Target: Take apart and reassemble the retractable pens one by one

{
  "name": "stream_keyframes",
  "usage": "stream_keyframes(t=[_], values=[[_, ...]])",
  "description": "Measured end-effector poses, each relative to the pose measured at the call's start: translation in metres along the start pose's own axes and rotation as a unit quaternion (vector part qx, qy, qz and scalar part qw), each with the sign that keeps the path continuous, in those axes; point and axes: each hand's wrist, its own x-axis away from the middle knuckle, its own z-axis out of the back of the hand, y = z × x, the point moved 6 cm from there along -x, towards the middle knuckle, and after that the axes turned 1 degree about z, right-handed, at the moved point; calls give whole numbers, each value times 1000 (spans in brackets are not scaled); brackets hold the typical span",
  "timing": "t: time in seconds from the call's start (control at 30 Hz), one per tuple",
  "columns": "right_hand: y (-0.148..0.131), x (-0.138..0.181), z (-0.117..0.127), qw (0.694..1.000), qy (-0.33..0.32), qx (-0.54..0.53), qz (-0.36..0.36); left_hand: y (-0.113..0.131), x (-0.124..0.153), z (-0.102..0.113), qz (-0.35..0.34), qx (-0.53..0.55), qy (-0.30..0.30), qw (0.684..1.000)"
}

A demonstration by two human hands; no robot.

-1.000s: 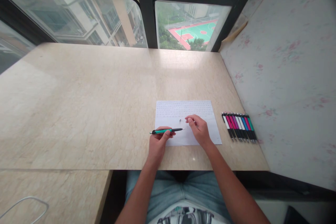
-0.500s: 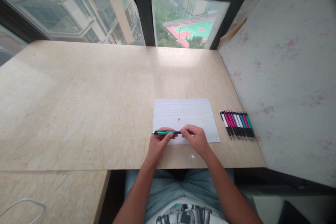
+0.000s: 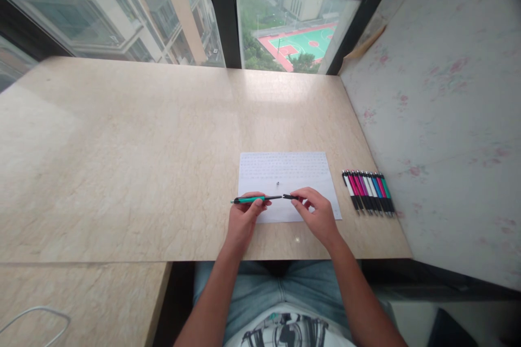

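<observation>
My left hand is closed around a green pen barrel with a black end at its left. A thin dark refill sticks out of the barrel's right end. Between the fingertips of my right hand is a black pen grip, its left end close to the refill's tip. Both parts hover over a sheet of paper with rows of faint writing across its upper half. A tiny dark metallic piece lies on the sheet, just beyond the hands.
Several pens in mixed colours lie side by side right of the paper. A flower-patterned wall borders the stone-look tabletop on the right, windows at the back. A white cable rests on the lower surface at left.
My right hand has moved right with the black grip, which has come away from the green barrel. The refill now shows between them. Both hands have risen slightly in view.
</observation>
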Motion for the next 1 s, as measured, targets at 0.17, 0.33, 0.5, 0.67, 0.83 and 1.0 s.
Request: stream_keyframes(t=[0.17, 0.33, 0.5, 0.67, 0.83, 1.0], values=[[12, 2, 5, 995, 43, 90, -14, 0, 0, 0, 3, 8, 6, 1000], [12, -7, -3, 968, 107, 226, 5, 0, -1, 0, 2, 5, 6, 1000], [12, -19, -28, 959, 80, 270, -11, 1, -1, 0, 4, 2, 8, 1000], [11, -21, -38, 954, 73, 291, -18, 1, -1, 1, 7, 1, 15, 1000], [7, -16, -26, 983, 80, 165, -15, 1, -1, 0, -2, 2, 8, 1000], [1, -11, -25, 998, -6, -46, -51, 5, 1, -4, -21, -80, -21, 996]])
